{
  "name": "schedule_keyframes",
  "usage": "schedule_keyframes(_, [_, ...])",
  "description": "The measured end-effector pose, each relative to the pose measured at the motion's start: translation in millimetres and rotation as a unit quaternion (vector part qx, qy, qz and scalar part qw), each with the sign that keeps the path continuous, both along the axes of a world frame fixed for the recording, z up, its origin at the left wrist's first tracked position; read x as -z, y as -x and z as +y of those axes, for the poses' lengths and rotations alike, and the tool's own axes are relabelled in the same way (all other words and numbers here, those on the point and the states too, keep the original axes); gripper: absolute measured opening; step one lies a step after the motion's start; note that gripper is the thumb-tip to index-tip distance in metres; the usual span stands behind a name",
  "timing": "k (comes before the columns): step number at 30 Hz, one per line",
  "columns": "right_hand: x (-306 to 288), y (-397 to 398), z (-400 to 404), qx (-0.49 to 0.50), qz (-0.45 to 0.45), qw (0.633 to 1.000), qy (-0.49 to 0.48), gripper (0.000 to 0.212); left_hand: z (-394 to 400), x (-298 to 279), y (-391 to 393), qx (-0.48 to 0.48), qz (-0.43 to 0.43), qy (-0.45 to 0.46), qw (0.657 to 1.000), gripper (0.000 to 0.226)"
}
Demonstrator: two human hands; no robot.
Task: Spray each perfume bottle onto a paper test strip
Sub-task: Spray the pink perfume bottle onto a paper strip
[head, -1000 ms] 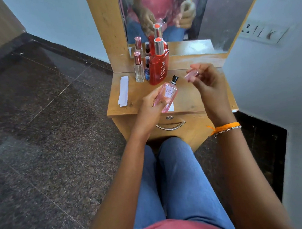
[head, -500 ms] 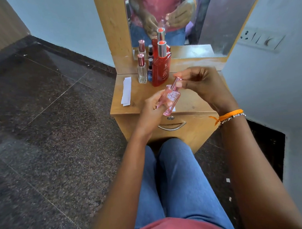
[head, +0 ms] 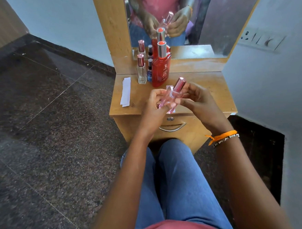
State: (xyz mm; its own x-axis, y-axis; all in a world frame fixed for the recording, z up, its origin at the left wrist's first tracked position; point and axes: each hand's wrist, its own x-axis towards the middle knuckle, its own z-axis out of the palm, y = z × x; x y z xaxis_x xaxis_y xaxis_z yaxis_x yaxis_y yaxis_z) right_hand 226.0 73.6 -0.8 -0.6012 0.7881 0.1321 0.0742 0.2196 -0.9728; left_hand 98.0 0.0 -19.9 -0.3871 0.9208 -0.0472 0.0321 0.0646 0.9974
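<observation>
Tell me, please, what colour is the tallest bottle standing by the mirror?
Red, with a silver cap; the head view shows the tallest bottle clearly.

Single head-worn wide-angle cam, pitched forward and down past the person's lap. Counter (head: 207, 85) sits close at 12 o'clock, mirror (head: 211, 20) just behind it, facing the cam. No second view to share.

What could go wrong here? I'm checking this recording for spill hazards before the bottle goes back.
1. The pink bottle is held tilted in both hands over the table's front edge; a slip could drop it to the stone floor.
2. Setting it back could knock the tall red bottle or the clear bottle, which stand close together.
3. A paper strip lies under the hands and could be swept off.
</observation>
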Motion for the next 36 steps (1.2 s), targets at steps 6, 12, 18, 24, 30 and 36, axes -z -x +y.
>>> schedule_keyframes(6, [3,5,21,0.084,-0.029,0.996,-0.030,0.025,8,6,5,-0.070,0.144,0.021,0.987,0.033])
schedule_keyframes(12, [6,30,52,0.121,-0.123,0.970,-0.169,0.031,9,16,10,-0.075,0.204,0.033,0.976,0.016])
schedule_keyframes(18, [14,43,70,0.114,-0.151,0.967,-0.170,0.031,9,17,10,-0.053,0.182,0.028,0.982,0.015])
schedule_keyframes(24, [19,46,71,0.106,-0.156,0.967,-0.171,0.033,10,16,11,-0.050,0.188,0.016,0.981,0.015])
schedule_keyframes(30, [18,41,60,0.135,-0.130,0.967,-0.171,0.041,8,14,17,-0.058,0.201,0.013,0.978,0.015])
schedule_keyframes(36, [21,50,12,0.220,-0.029,0.951,-0.215,0.017,-1,7,40,-0.145,0.228,0.023,0.963,0.017])
